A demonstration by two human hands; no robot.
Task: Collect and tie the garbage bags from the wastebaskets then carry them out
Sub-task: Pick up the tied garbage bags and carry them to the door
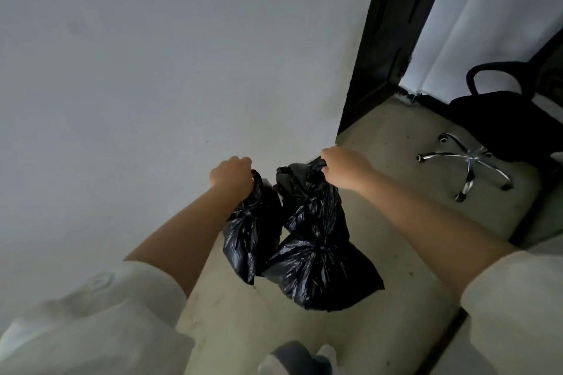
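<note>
My left hand [232, 173] grips the knotted top of a small black garbage bag [248, 237], which hangs below my fist. My right hand [344, 163] grips the gathered tops of black garbage bags: an upper one [310, 201] and a larger, fuller one [323, 271] dangling beneath it. All the bags are tied shut and hang above the pale floor, side by side and touching. Both arms reach forward, with white sleeves pushed up.
A white wall [152, 70] fills the left side, close by. A dark door frame [387, 39] stands ahead on the right. A black office chair [505, 131] with a chrome star base [469, 161] sits on the beige floor [396, 137] at right.
</note>
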